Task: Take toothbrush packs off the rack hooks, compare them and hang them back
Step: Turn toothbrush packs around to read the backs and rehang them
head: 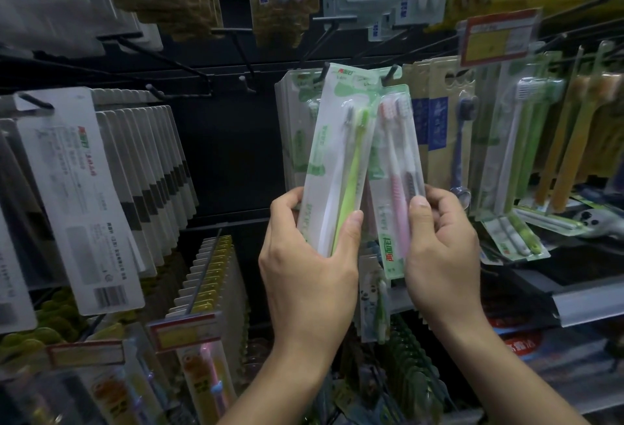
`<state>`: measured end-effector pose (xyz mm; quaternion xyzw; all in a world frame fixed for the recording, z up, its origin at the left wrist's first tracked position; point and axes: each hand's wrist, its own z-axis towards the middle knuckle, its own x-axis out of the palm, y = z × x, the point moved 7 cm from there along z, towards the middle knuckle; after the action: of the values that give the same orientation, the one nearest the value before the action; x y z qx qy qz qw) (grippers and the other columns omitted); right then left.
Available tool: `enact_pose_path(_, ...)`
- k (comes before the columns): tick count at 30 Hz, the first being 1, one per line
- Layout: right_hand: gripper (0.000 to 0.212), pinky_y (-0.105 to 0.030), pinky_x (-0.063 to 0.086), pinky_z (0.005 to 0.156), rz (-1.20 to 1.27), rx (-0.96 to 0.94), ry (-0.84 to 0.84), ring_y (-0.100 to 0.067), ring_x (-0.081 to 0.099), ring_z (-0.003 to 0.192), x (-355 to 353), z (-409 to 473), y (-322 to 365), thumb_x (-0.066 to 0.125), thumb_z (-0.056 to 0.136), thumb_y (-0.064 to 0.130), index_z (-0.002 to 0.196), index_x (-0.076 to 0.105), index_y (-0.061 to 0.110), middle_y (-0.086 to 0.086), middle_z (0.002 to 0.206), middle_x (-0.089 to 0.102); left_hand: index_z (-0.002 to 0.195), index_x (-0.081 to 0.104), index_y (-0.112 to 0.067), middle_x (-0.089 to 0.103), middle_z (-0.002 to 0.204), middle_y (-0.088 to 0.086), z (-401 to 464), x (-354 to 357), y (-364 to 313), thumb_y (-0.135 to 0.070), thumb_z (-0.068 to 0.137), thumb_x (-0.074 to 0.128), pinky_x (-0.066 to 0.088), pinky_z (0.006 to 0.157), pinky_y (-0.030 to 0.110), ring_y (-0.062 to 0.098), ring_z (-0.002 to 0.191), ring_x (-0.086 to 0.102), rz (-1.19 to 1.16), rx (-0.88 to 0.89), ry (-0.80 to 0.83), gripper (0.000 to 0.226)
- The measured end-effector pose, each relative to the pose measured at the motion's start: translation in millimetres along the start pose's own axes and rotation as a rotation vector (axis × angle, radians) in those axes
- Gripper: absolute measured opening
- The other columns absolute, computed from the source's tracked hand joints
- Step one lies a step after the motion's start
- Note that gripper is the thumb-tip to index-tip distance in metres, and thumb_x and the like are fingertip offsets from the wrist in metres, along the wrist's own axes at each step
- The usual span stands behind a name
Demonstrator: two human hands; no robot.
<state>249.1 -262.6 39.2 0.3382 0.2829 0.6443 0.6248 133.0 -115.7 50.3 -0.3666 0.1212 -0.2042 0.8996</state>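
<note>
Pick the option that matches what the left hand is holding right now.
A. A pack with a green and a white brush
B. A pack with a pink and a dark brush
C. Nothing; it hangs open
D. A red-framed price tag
A: the left hand grips the pack with the green and white brushes, while the right hand holds the pink-brush pack.

Dim shop display wall

A dark back panel (229, 141) carries black metal pegs (162, 56); a grey shelf edge (587, 303) juts out at lower right.

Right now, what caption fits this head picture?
Left hand holds green toothbrush pack; right hand holds pink toothbrush pack.
</note>
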Motion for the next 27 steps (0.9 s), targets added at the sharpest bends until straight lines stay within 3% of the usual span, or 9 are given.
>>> enact_pose_path(7, 0.020, -0.013, 0.049, 0.064, -0.004, -0.015, 0.009, -0.002, 0.068, 0.081, -0.1, 0.0, 3.4, 0.048, 0.110, 0.029, 0.098, 0.062, 0.035, 0.020, 0.090, 0.073, 0.125, 0.052, -0.040, 0.063, 0.107, -0.018, -4.3, 2.2, -4.5, -0.053, 0.084, 0.081, 0.060, 0.073, 0.027, 0.003, 0.096, 0.066, 0.003, 0.023, 0.008, 0.052)
enact_pose_path(12, 0.020, -0.009, 0.045, 0.064, -0.020, -0.020, -0.004, 0.005, 0.065, 0.078, -1.4, 0.3, 4.5, 0.049, 0.109, 0.027, 0.095, 0.061, 0.035, 0.029, 0.087, 0.069, 0.128, 0.053, -0.035, 0.063, 0.108, -0.018, -10.7, -0.4, -13.7, -0.046, 0.084, 0.084, 0.058, 0.072, 0.022, 0.004, 0.098, 0.067, -0.028, 0.069, -0.003, 0.055)
enact_pose_path(17, 0.018, -0.015, 0.049, 0.065, -0.018, -0.010, -0.010, 0.000, 0.068, 0.081, -0.4, 0.9, 2.2, 0.049, 0.109, 0.031, 0.097, 0.063, 0.034, 0.023, 0.090, 0.072, 0.129, 0.052, -0.031, 0.062, 0.109, -0.017, -11.1, -6.8, -11.3, -0.047, 0.086, 0.082, 0.059, 0.074, 0.025, 0.007, 0.099, 0.067, -0.054, 0.060, -0.063, 0.054)
enact_pose_path(21, 0.019, -0.031, 0.056, 0.072, -0.010, 0.003, -0.011, -0.004, 0.070, 0.083, 0.5, -0.1, 1.5, 0.048, 0.110, 0.032, 0.099, 0.063, 0.036, 0.015, 0.090, 0.074, 0.127, 0.050, -0.035, 0.061, 0.109, -0.017, -9.1, -8.3, -5.3, -0.048, 0.086, 0.080, 0.059, 0.073, 0.025, 0.005, 0.098, 0.066, -0.055, 0.021, -0.088, 0.052)
enact_pose_path(27, 0.018, -0.043, 0.060, 0.079, -0.017, 0.019, -0.011, -0.007, 0.072, 0.087, 3.0, 0.7, -1.1, 0.048, 0.110, 0.032, 0.110, 0.066, 0.031, 0.009, 0.092, 0.076, 0.127, 0.048, -0.035, 0.063, 0.109, -0.014, -5.1, -5.0, -3.5, -0.051, 0.087, 0.078, 0.060, 0.074, 0.028, 0.005, 0.097, 0.067, -0.044, -0.003, -0.070, 0.052)
